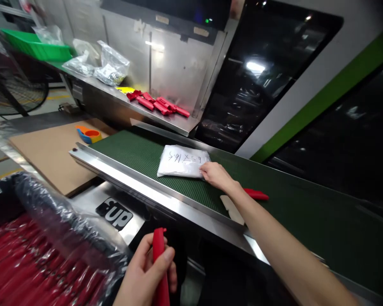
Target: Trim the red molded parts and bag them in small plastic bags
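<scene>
My left hand [150, 272] is closed around a long red plastic piece [158, 244], held upright in front of the conveyor with a small nub at its top. With its fingertips, my right hand [217, 175] pinches the near right corner of a white plastic packet [181, 162] marked with handwritten figures. The packet lies flat on the green ribbed conveyor belt [124, 146]. Partly behind my right forearm, another red piece [257, 194] rests on the belt. A beige flat piece [232, 209] lies by the belt's near rail, also partly covered by the forearm.
A plastic-lined bin [67, 212] at lower left holds many wrapped red pieces. Beyond the belt, a metal shelf [115, 91] carries several red pieces [161, 104], bags of small parts [111, 70] and a green tray [35, 46]. A tape dispenser [88, 134] sits on cardboard [54, 148].
</scene>
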`<state>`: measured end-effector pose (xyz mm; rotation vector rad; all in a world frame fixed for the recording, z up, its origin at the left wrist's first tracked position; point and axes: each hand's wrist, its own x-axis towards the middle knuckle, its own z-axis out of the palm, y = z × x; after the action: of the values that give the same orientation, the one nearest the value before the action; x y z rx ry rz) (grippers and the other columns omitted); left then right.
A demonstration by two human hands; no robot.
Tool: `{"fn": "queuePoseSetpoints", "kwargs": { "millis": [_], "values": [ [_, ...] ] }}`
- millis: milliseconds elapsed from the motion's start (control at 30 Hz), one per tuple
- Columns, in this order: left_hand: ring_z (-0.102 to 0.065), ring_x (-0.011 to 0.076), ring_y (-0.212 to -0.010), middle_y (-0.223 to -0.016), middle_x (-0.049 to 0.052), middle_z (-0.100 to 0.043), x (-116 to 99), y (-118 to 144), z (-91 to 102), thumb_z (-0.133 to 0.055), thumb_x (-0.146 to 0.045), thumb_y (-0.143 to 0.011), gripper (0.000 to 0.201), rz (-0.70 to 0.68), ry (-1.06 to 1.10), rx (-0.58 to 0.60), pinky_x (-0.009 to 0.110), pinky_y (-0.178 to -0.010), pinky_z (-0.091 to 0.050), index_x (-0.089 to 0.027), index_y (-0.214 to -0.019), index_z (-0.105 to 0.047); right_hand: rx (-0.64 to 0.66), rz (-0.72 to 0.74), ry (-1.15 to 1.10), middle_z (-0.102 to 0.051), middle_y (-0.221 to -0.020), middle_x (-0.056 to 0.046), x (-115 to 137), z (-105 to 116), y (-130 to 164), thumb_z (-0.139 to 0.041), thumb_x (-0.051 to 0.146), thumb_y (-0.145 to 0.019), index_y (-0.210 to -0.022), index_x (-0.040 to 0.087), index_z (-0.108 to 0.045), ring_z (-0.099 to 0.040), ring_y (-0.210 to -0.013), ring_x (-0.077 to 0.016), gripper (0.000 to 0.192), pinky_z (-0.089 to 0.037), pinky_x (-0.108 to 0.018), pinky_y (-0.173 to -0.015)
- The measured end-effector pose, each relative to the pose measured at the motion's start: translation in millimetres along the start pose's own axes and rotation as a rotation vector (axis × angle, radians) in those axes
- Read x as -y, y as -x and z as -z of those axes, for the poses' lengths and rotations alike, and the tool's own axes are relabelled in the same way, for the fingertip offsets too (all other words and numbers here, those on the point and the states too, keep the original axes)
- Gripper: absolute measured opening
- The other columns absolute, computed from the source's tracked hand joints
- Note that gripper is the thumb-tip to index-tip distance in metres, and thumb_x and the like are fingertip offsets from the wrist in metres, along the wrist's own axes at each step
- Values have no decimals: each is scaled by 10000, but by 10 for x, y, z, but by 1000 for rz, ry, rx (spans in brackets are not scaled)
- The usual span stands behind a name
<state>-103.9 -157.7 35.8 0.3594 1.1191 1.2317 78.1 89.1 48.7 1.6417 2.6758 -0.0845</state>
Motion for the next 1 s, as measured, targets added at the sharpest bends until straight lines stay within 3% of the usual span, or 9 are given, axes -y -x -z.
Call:
{"fn": "queuePoseSetpoints", "kwargs": {
  "millis": [133, 267, 400, 567, 767, 900, 1000],
  "values": [
    [-610, 154, -725, -895, 47, -632, -203, 11, 134, -594, -243, -856, 335, 120, 285, 4, 257, -634, -515, -201, -1179, -513, -6, -45, -22, -653, -1135, -69, -83, -176, -98, -556, 371, -959, -1065, 167, -650, -621, -1031, -185, 248, -503, -410, -930],
    [-652, 219, -902, -1122, 113, -595, -307, 43, 204, -604, -188, -867, 342, 135, 290, 21, 307, -735, -544, -174, -1202, -534, -44, -85, -49, -673, -1083, -72, -190, -267, -93, -565, 338, -938, -1016, 161, -677, -626, -1008, -201, 224, -493, -413, -916],
    [-646, 276, -1021, -1071, 82, -575, -323, 48, 263, -645, -204, -878, 343, 107, 279, 55, 349, -792, -559, -196, -1199, -523, -71, -68, -93, -677, -1141, -74, -265, -303, -106, -557, 337, -882, -1025, 203, -734, -634, -1007, -234, 264, -484, -355, -890],
    [-657, 234, -1029, -997, 24, -614, -361, 3, 335, -659, -136, -864, 321, 134, 354, -28, 313, -824, -562, -208, -1132, -497, -108, -131, -117, -702, -1013, -68, -262, -333, -123, -569, 361, -823, -910, 204, -760, -642, -915, -248, 261, -490, -356, -812],
    [-593, 283, -1185, -1262, 138, -616, -347, 22, 366, -602, -127, -885, 346, 64, 313, 18, 361, -926, -537, -189, -1201, -477, -135, -161, -112, -694, -987, -84, -204, -357, -124, -550, 338, -825, -901, 189, -742, -626, -887, -251, 255, -472, -364, -785],
    [-615, 313, -1156, -1254, 137, -638, -378, 210, 314, -743, -178, -793, 421, 46, 286, 28, 347, -876, -556, -219, -1160, -540, -127, -169, -106, -698, -981, -72, -196, -334, -134, -562, 324, -816, -890, 190, -744, -622, -875, -234, 237, -465, -340, -785],
    [-640, 355, -1102, -1193, 98, -681, -447, 473, 288, -880, -256, -645, 523, 165, 230, -37, 400, -876, -570, -291, -1101, -627, -97, -188, -97, -704, -974, -57, -199, -303, -144, -589, 315, -813, -894, 197, -747, -617, -876, -218, 213, -449, -322, -794]
  ]
}}
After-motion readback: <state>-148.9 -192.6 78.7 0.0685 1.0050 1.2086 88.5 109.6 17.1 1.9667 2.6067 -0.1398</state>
